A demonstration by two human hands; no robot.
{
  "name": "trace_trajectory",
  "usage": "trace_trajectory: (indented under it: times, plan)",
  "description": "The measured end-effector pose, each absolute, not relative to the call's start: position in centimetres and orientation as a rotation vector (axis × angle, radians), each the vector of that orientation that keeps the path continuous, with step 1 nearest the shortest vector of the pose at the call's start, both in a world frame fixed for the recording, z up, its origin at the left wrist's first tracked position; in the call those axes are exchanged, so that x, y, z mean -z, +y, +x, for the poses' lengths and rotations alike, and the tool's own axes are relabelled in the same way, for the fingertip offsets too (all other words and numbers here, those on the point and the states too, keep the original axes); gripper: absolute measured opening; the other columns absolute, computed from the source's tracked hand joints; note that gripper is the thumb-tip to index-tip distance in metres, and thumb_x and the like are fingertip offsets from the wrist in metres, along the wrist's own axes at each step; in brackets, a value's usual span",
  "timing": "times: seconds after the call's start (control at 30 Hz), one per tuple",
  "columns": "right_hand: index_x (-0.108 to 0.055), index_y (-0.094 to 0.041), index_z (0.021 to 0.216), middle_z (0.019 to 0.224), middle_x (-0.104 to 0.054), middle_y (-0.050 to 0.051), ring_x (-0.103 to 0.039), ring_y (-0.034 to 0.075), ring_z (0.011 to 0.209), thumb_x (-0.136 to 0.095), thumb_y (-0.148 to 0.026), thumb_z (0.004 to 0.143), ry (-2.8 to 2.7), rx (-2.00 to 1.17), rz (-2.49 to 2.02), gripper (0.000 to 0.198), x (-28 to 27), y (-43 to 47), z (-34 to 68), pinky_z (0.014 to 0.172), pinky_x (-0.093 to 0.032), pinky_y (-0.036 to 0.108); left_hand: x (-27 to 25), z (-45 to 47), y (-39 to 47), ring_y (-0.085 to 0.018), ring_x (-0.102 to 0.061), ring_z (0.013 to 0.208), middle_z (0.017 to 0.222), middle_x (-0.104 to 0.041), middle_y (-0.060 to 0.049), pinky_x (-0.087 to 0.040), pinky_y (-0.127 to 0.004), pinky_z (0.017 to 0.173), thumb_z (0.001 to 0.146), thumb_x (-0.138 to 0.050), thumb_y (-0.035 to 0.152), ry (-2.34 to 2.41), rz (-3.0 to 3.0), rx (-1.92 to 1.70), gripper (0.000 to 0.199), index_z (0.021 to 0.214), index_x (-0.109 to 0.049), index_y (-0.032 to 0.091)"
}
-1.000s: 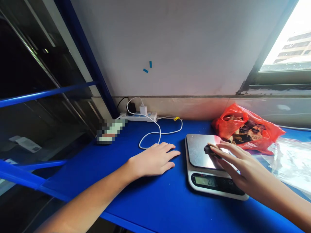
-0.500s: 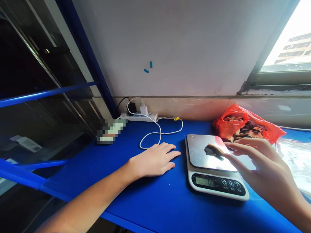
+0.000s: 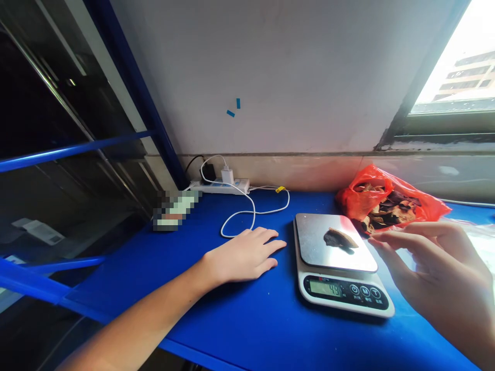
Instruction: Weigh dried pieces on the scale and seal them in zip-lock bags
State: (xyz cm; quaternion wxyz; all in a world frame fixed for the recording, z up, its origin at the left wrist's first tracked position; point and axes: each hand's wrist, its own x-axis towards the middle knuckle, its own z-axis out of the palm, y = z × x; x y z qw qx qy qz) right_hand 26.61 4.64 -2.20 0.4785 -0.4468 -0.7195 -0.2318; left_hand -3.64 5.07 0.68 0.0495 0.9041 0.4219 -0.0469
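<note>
A dark brown, curled dried piece [image 3: 340, 239], perhaps peel or bark, lies on the steel plate of a white digital kitchen scale [image 3: 371, 301]. The scale's display shows digits that look like 49. My right hand [image 3: 436, 273] is just right of the plate, apart from the piece. Its thumb and index fingertips are brought together, with nothing visible between them. My left hand [image 3: 242, 255] rests palm down on the blue tabletop [image 3: 240, 319], left of the scale, fingers spread and holding nothing.
A red plastic bag [image 3: 429, 198] of similar dried pieces [image 3: 390, 208] stands behind the scale. Clear plastic [image 3: 483, 242] lies at the right. A power strip [image 3: 242, 185] with chargers and a looped white cable [image 3: 253, 206] sits along the wall. Blue frame bars [image 3: 77, 151] stand left.
My right hand has let go of the dried piece and drawn back to the right. The piece stays on the plate, and the display's digits have changed. My left hand has stayed put.
</note>
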Motion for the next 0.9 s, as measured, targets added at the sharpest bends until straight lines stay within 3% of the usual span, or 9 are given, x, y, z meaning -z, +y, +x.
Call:
trace_trajectory:
  times: [0.23,0.4,0.9]
  plan:
    - [-0.064,-0.024,0.088,0.081,-0.06,0.0,-0.058,0.013,0.068,-0.058,-0.024,0.09,-1.822,0.571,-0.983,0.007,2.0,4.5,26.7,0.059,-0.043,0.026,-0.8,-3.5,5.0,-0.028,-0.045,0.131,0.147,-0.045,-0.01,-0.041,-0.045,0.104,0.099,-0.043,0.034,1.292,2.752,0.165,0.042,0.14,-0.044,0.025]
    - [-0.064,-0.023,0.091,0.081,-0.058,0.001,-0.055,0.013,0.068,-0.056,-0.013,0.088,-1.838,0.505,-0.962,0.014,2.0,4.7,27.2,0.061,-0.043,0.026,-0.6,-3.6,5.0,-0.028,-0.045,0.131,0.147,-0.044,-0.01,-0.041,-0.046,0.104,0.099,-0.043,0.035,1.282,2.753,0.15,0.043,0.14,-0.044,0.024]
    - [-0.066,-0.023,0.088,0.081,-0.062,0.001,-0.059,0.01,0.064,-0.057,-0.013,0.087,-1.956,0.391,-0.896,0.013,2.4,5.5,27.2,0.056,-0.046,0.021,-0.8,-3.5,4.9,-0.029,-0.045,0.131,0.146,-0.045,-0.011,-0.042,-0.046,0.103,0.099,-0.044,0.034,1.286,2.757,0.157,0.043,0.14,-0.044,0.023]
